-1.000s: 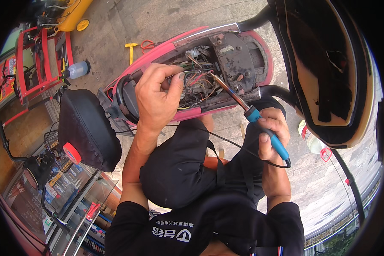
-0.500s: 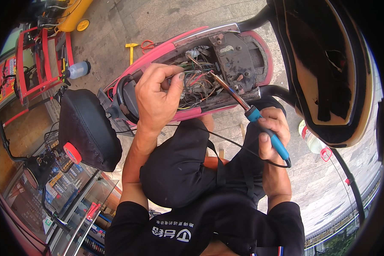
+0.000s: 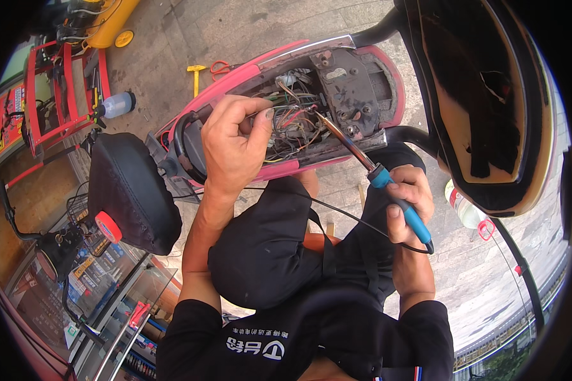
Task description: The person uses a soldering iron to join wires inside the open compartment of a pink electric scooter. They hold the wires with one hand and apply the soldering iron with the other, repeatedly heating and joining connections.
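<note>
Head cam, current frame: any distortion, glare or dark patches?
Head view: dark fisheye corners, edges bowing toward the rim. Head view: pavement at right looks pale, nearly washed out. Head view: bright glint along the metal shaft of the soldering iron. Head view: wires in the shadowed bay, too fine to separate reliably.

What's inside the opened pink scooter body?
A tangle of thin wires, some red, green and yellow, with a soldering iron reaching over them. The left hand blocks part of the view, and whatever lies beneath the wires cannot be seen.
</note>
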A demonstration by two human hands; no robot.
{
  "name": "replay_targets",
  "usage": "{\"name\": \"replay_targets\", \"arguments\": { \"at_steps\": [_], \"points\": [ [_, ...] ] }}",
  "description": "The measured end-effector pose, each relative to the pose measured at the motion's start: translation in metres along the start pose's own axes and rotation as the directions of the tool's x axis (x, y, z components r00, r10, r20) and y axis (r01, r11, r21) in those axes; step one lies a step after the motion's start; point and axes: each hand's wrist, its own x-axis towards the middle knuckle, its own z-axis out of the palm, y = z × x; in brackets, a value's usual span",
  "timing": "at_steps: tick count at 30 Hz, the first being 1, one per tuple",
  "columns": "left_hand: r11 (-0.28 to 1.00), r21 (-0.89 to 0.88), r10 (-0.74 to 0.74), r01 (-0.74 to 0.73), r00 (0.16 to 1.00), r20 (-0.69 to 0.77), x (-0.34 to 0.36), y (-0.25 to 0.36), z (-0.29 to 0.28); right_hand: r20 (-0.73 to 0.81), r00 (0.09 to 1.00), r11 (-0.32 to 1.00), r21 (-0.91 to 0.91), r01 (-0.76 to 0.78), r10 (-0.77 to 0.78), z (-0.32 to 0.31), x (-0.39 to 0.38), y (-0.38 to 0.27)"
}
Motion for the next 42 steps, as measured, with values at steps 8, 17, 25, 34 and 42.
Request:
{"name": "replay_targets", "arguments": {
  "at_steps": [8, 17, 25, 34, 42],
  "points": [
    [1.0, -0.003, 0.004, -0.004, 1.0, 0.003, -0.0004, -0.0005, 0.0005, -0.005, 1.0, 1.0, -0.023, -0.021, 0.021, 0.0055, 0.0016, 0.0002],
    [1.0, -0.007, 0.004, -0.004, 1.0, 0.012, -0.0007, -0.0005, -0.0008, -0.008, 1.0, 0.999, -0.025, -0.028, 0.028, 0.0071, 0.0019, 0.0012],
    [1.0, -0.012, -0.001, 0.001, 1.0, 0.015, -0.001, -0.0014, -0.0009, -0.001, 1.0, 1.0, -0.021, -0.008, 0.008, 0.0065, 0.0016, 0.003],
    [1.0, -0.01, -0.005, 0.006, 1.0, 0.018, -0.0008, -0.0002, -0.001, 0.008, 1.0, 1.0, -0.019, 0.024, -0.024, 0.0076, 0.0037, 0.0064],
    [1.0, -0.013, -0.007, 0.007, 1.0, 0.017, -0.0007, -0.0004, -0.0003, 0.026, 0.998, 0.997, -0.043, 0.063, -0.062, 0.0075, 0.009, 0.0078]
  ]
}}
